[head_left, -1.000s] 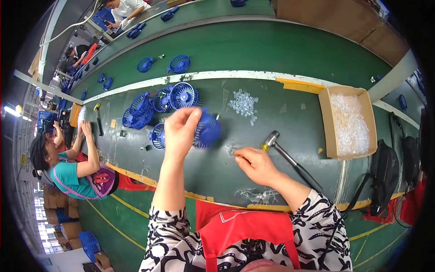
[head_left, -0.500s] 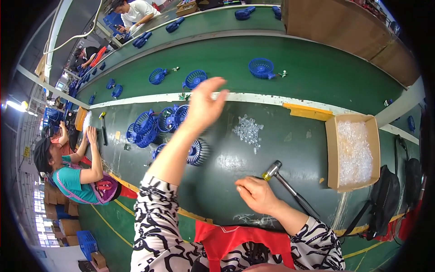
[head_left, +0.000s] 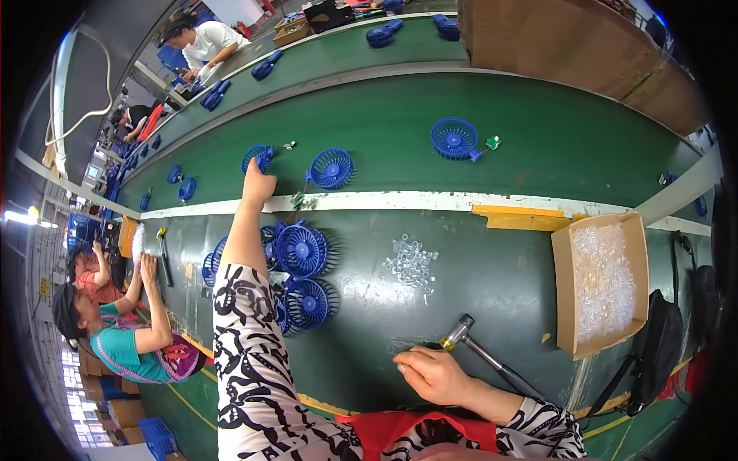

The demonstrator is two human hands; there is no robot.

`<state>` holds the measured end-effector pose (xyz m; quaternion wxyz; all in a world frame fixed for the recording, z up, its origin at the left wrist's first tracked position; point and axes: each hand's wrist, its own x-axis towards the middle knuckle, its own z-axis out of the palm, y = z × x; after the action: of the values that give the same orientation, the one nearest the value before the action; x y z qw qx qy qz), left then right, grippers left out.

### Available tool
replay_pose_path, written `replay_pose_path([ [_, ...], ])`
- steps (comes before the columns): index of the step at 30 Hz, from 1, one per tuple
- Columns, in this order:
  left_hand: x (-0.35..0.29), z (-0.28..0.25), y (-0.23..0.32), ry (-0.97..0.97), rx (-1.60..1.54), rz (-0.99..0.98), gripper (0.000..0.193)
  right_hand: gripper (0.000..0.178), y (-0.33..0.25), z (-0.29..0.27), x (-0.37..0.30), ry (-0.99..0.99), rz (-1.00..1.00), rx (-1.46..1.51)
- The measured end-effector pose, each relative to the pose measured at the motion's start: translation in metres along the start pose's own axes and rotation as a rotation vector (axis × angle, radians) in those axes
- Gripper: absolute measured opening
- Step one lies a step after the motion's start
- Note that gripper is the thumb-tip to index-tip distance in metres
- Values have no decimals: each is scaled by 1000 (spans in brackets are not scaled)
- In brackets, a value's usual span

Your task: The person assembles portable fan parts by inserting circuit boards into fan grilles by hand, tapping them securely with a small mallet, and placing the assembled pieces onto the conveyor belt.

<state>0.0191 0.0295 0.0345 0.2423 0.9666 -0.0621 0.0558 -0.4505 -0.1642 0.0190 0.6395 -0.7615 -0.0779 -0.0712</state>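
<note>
My left hand (head_left: 258,187) reaches over the pile to a blue round fan cage (head_left: 260,155) on the green belt. Its fingertips overlap the cage's near rim, and the thumb stands apart from it. My right hand (head_left: 437,375) is curled closed above the bench; whatever its fingers hold, if anything, is hidden. Beside it lies a mallet (head_left: 461,329) with a yellow face and dark handle. More blue fan cages (head_left: 301,250) are heaped on the bench, partly covered by my left arm. Small clear plastic pieces (head_left: 412,263) lie loose in mid-bench.
A cardboard box (head_left: 565,292) of clear pieces stands at the right, by a black bag (head_left: 653,346). Other cages (head_left: 332,169) with small green boards ride the belt (head_left: 392,131). At the left a co-worker in a teal shirt (head_left: 115,346) leans on the bench near another hammer (head_left: 164,257).
My left hand has swung left and farther out, from above the bench-side edge to the cage on the belt. My right hand stays curled beside the mallet. The whole view has shifted.
</note>
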Motion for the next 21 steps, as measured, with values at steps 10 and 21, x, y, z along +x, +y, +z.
replay_pose_path([
  [10,-20,5,1,167,202,290,24,14,1,4,1,11,-38,29],
  [21,-199,-84,114,235,-214,829,20,19,9,12,-9,156,-2,74],
])
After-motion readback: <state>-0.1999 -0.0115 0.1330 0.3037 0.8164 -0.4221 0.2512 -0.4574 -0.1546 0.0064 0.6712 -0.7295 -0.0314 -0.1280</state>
